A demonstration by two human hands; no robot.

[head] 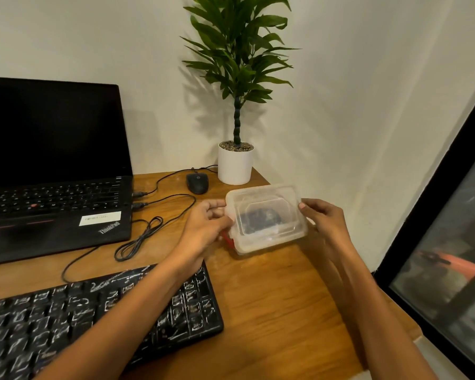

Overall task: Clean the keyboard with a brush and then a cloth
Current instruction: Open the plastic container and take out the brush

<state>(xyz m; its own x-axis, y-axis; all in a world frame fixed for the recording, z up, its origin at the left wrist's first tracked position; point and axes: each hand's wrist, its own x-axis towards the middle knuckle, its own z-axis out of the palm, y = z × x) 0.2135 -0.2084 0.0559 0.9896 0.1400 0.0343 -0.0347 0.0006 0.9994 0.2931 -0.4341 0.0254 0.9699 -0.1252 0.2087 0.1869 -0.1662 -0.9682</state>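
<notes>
Cleaning not begun, I judge: smeared keyboard lies on the counter; left hand and right hand grip a lidded box near it; brushing and wiping both remain

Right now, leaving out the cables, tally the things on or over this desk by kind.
laptop: 1
separate keyboard: 1
mouse: 1
potted plant: 1
clear plastic container, held by left hand and right hand: 1
Total: 5
</notes>
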